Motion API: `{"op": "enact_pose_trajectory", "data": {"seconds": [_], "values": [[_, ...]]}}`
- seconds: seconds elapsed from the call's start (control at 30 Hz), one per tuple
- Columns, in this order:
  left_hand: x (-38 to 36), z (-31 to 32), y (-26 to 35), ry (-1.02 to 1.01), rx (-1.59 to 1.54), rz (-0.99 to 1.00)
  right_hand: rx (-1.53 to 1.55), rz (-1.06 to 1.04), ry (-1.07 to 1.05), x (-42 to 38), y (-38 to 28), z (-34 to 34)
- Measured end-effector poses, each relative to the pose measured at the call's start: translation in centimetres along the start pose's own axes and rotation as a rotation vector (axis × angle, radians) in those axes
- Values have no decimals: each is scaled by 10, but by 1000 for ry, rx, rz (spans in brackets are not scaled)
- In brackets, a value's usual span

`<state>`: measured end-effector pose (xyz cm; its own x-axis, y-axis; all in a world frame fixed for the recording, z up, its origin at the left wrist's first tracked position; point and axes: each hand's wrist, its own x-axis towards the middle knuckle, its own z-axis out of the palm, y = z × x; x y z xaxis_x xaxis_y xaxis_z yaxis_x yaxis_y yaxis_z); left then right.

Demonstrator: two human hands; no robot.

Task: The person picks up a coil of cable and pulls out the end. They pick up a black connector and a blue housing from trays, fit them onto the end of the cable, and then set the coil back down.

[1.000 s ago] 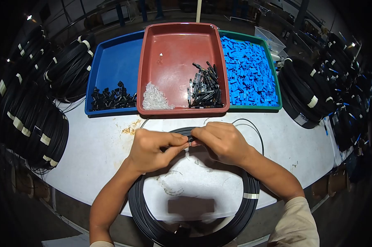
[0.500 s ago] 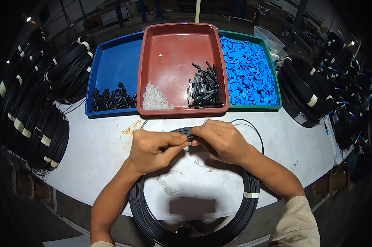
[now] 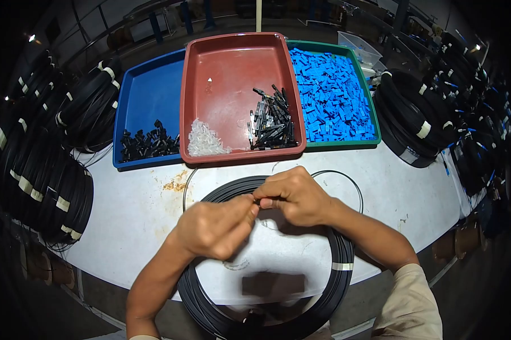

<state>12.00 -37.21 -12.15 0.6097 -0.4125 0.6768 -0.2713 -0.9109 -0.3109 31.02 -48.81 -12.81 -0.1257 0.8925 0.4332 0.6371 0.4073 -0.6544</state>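
Observation:
My left hand and my right hand meet fingertip to fingertip over the far side of a coil of black cable. Both are closed in a pinch around something small that the fingers hide almost fully; I cannot tell what it is. The coil lies on the white table and hangs over its front edge toward my body. A strip of pale tape binds it on the right. Thin loose loops of cable rise behind both hands.
A red tray holds clear small sleeves and black connector parts. The blue tray has black pieces; the green tray has blue clips. Taped cable coils stand left, more coils right.
My left hand has turned and dropped slightly, its back now more toward me. The small black piece seen between the fingertips is now hidden. The view has shifted a little.

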Motion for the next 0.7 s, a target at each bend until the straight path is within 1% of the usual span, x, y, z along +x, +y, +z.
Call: {"op": "enact_pose_trajectory", "data": {"seconds": [0.03, 0.1, 0.13, 0.17, 0.2, 0.23, 0.27, 0.3, 0.33, 0.37, 0.4, 0.43, 0.53, 0.6, 0.7], "values": [[-3, 9, 0, 69, 5, 49, 1, -3, 2, 1, 1, -1], [-7, 6, -3, 38, -73, -56, 68, 88, -84, 4, 3, -1], [-11, 5, -5, 23, -159, -161, -1, 17, -61, 2, 4, 0], [-15, 5, -6, 9, -244, -267, -1, 15, -68, 1, 5, 2], [-9, 0, -8, -11, -323, -371, -129, -87, 6, 0, 8, 4], [-11, 1, -6, -9, -320, -378, -255, -188, 81, -1, 9, 5], [-14, 4, -3, 8, -578, -680, -387, -283, 112, -1, 9, 4], [-14, 6, -2, 26, -839, -980, -387, -281, 108, -1, 8, 4], [-9, 2, -2, 47, -1109, -1126, -478, -352, 161, -2, 6, 5], [-7, -1, -3, 45, -1113, -1126, -569, -421, 215, -2, 4, 5], [-6, -3, -4, 58, -1242, -1238, -602, -477, 240, 0, 1, 5], [-5, -4, -6, 70, -1369, -1349, -603, -473, 243, 1, 0, 5], [-8, -5, -11, 59, -1422, -1370, -577, -492, 232, 1, -1, 6], [-8, -3, -12, 49, -1447, -1378, -590, -517, 264, 1, -1, 7], [-8, -2, -8, 68, -1449, -1324, -608, -518, 253, 0, -1, 5]]}}
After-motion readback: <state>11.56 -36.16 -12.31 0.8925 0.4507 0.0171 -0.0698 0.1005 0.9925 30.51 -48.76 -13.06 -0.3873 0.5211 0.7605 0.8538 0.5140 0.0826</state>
